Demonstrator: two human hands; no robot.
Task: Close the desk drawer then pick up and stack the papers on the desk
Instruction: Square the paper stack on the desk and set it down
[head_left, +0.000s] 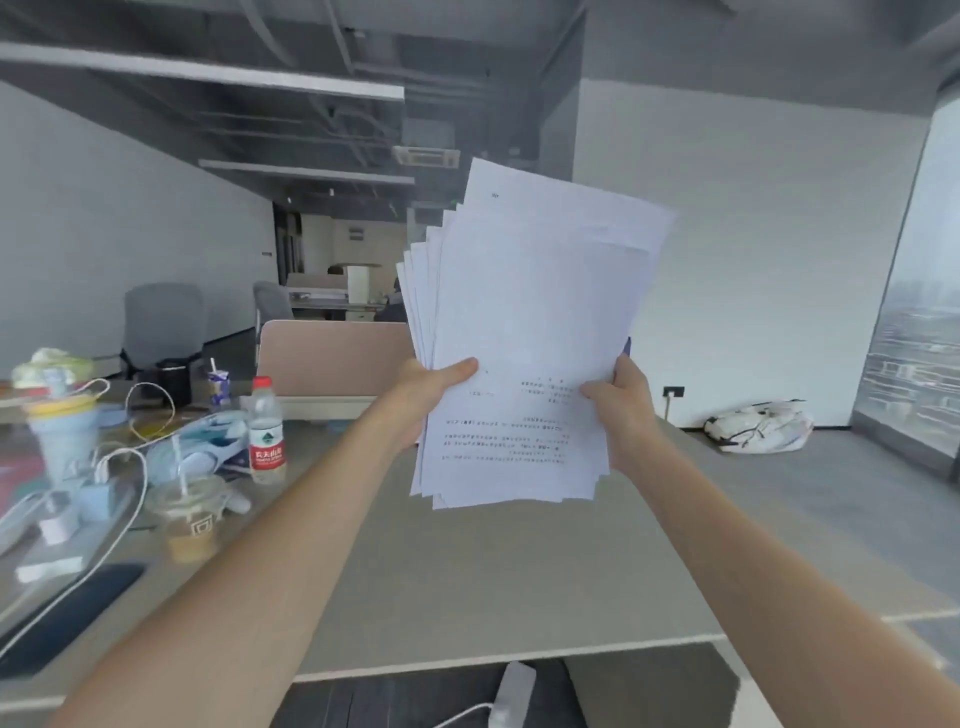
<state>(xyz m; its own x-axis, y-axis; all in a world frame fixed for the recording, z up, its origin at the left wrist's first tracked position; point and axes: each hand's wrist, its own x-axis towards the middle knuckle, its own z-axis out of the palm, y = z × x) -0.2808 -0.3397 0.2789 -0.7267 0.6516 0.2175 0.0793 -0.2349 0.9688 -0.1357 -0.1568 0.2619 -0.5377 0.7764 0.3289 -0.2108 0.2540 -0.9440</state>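
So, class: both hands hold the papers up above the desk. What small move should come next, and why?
Probably lower the papers and tap their bottom edge on the bare desk. The sheets are fanned unevenly, the left hand and right hand grip each side, and the desk below them is free.

Two bare forearms show, with no sleeves, watch, bracelet or rings visible on them. The left hand and right hand wear no gloves; each thumb has a short, plain nail.

Fanned white papers, upright, aloft
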